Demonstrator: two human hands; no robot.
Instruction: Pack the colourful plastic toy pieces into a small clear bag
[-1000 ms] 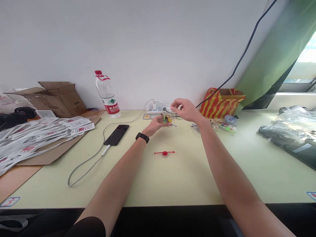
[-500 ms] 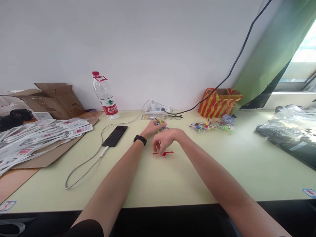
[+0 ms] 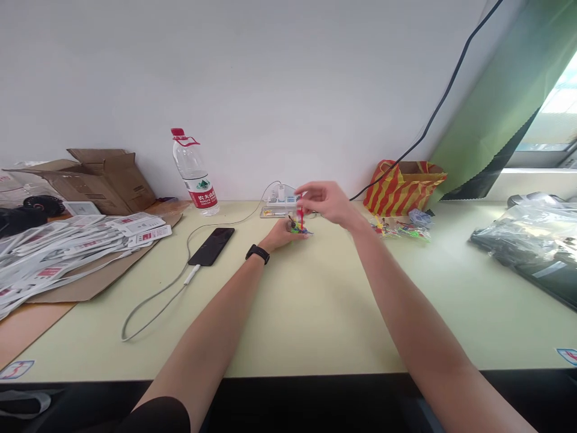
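My right hand [image 3: 328, 201] pinches a small red plastic arrow [image 3: 302, 218], held upright over the small bag. Slight blur softens its fingers. On the table below, my left hand [image 3: 280, 235] is closed around a small clear plastic bag [image 3: 298, 228] of coloured plastic pieces, green, blue and yellow among them. The arrow's lower end is at the bag; whether it is inside I cannot tell. A black watch [image 3: 258, 253] is on my left wrist.
A phone [image 3: 211, 246] on a cable lies left, near a water bottle [image 3: 195, 174], white tags [image 3: 90, 246] and a cardboard box [image 3: 106, 180]. A power strip [image 3: 282, 201] is behind my hands. Right are bagged plastic pieces [image 3: 403, 230], a striped bag [image 3: 399, 195] and plastic-wrapped items [image 3: 532, 234].
The red arrow, lying flat on the table before, has been picked up by my right hand. That hand has risen and moved away from me, over the bag. My left hand stays almost in place.
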